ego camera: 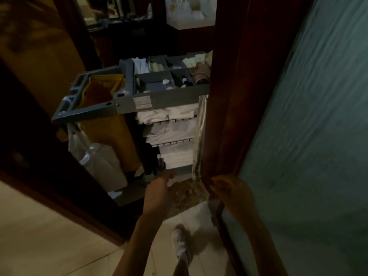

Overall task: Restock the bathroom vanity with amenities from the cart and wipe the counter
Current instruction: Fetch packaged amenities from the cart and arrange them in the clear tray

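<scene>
A grey housekeeping cart (159,100) stands just outside a doorway, seen from above. Its top tray (157,78) holds small amenities in compartments, and its shelves carry folded white towels (171,126). A yellow bag (103,90) hangs in the cart's left frame. My left hand (157,192) reaches forward toward the cart's bottom shelf, fingers relaxed, holding nothing. My right hand (229,190) is raised beside the dark wooden door frame (225,116), fingers loosely curled; whether it holds anything is unclear in the dim, blurred view.
A frosted green glass panel (318,116) fills the right side. A dark wooden frame (59,166) borders the left. A white plastic bag (99,162) hangs off the cart. My white shoe (181,244) is on the pale tiled floor (49,236).
</scene>
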The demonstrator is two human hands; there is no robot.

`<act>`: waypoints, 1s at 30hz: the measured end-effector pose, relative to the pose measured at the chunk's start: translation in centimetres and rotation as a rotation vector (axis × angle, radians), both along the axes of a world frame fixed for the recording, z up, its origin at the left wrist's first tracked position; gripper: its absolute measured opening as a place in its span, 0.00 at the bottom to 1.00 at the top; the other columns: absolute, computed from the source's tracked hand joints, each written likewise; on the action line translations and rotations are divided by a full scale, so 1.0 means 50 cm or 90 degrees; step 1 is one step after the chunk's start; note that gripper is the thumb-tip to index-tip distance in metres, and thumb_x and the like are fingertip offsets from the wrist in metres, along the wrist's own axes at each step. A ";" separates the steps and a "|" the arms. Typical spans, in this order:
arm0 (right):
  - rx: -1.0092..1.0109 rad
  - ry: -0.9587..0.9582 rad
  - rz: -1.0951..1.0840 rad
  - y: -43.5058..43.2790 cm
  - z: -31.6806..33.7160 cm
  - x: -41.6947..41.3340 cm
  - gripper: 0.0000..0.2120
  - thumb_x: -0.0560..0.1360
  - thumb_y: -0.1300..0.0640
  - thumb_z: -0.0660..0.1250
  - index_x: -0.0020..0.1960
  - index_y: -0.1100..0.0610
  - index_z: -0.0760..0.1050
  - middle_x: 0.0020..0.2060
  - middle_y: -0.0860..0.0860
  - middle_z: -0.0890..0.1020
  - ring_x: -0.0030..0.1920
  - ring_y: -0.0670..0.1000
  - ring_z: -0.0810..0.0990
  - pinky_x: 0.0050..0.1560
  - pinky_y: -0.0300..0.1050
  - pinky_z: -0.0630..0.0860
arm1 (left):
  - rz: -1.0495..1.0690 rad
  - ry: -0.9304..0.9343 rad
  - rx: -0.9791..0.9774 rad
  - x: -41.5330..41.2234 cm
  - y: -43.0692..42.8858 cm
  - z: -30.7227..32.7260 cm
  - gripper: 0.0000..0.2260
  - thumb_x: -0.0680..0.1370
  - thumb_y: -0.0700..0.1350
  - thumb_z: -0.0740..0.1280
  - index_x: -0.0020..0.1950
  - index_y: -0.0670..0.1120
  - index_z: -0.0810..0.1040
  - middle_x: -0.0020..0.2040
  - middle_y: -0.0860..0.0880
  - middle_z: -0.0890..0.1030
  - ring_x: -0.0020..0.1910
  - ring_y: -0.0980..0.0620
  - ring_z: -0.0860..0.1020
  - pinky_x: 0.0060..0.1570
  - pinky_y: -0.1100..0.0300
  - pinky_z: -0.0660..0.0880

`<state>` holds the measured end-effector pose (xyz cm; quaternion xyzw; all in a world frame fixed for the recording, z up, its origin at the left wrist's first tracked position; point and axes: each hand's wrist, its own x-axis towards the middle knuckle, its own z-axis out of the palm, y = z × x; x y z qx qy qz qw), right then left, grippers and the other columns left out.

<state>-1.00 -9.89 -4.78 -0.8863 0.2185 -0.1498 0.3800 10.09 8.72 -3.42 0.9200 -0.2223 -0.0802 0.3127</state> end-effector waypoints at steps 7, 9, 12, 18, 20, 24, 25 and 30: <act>-0.030 -0.001 0.024 -0.105 0.090 0.322 0.09 0.74 0.53 0.71 0.54 0.48 0.80 0.48 0.42 0.81 0.49 0.42 0.80 0.52 0.41 0.76 | 0.015 -0.022 -0.117 0.307 -0.136 0.048 0.12 0.77 0.42 0.67 0.61 0.48 0.77 0.54 0.54 0.77 0.55 0.52 0.77 0.52 0.61 0.73; 0.011 -0.015 0.026 -0.115 0.112 0.399 0.10 0.74 0.53 0.70 0.55 0.48 0.80 0.49 0.41 0.80 0.50 0.40 0.78 0.53 0.40 0.76 | 0.021 -0.040 -0.120 0.381 -0.148 0.061 0.13 0.78 0.42 0.67 0.62 0.49 0.76 0.55 0.56 0.76 0.56 0.55 0.75 0.53 0.65 0.70; 0.037 -0.020 0.035 -0.117 0.116 0.486 0.10 0.73 0.54 0.72 0.55 0.49 0.80 0.49 0.41 0.80 0.50 0.39 0.78 0.52 0.37 0.77 | 0.028 -0.057 -0.137 0.464 -0.156 0.076 0.14 0.78 0.42 0.67 0.63 0.50 0.75 0.58 0.53 0.78 0.56 0.57 0.75 0.53 0.64 0.73; 0.080 0.011 0.062 -0.132 0.097 0.637 0.10 0.74 0.57 0.71 0.54 0.50 0.79 0.49 0.42 0.79 0.50 0.38 0.77 0.51 0.35 0.77 | 0.036 -0.052 -0.144 0.588 -0.178 0.059 0.15 0.77 0.42 0.69 0.63 0.50 0.76 0.57 0.53 0.80 0.53 0.56 0.76 0.49 0.62 0.74; 0.075 -0.004 0.070 -0.145 0.090 0.694 0.09 0.73 0.57 0.71 0.54 0.49 0.80 0.48 0.41 0.80 0.49 0.38 0.78 0.47 0.31 0.76 | 0.042 -0.053 -0.145 0.631 -0.187 0.051 0.14 0.77 0.43 0.68 0.63 0.50 0.76 0.57 0.54 0.80 0.52 0.59 0.75 0.48 0.65 0.71; 0.084 -0.050 0.078 -0.188 0.075 0.823 0.08 0.72 0.57 0.72 0.50 0.51 0.81 0.47 0.43 0.81 0.48 0.41 0.80 0.49 0.39 0.78 | 0.022 -0.071 -0.177 0.741 -0.217 0.051 0.13 0.77 0.42 0.68 0.61 0.50 0.77 0.55 0.54 0.81 0.51 0.59 0.76 0.48 0.67 0.72; 0.076 -0.057 0.079 -0.202 0.074 0.858 0.08 0.72 0.57 0.72 0.51 0.50 0.81 0.47 0.43 0.81 0.48 0.41 0.80 0.50 0.40 0.78 | 0.012 -0.092 -0.177 0.778 -0.230 0.055 0.13 0.77 0.42 0.68 0.61 0.49 0.78 0.55 0.53 0.81 0.51 0.59 0.77 0.47 0.69 0.71; -0.021 -0.083 0.083 -0.282 0.093 1.053 0.09 0.74 0.54 0.71 0.53 0.51 0.80 0.47 0.46 0.82 0.48 0.44 0.79 0.50 0.42 0.78 | 0.024 -0.127 -0.125 0.980 -0.326 0.094 0.14 0.77 0.42 0.68 0.62 0.48 0.78 0.57 0.50 0.81 0.54 0.55 0.77 0.49 0.70 0.67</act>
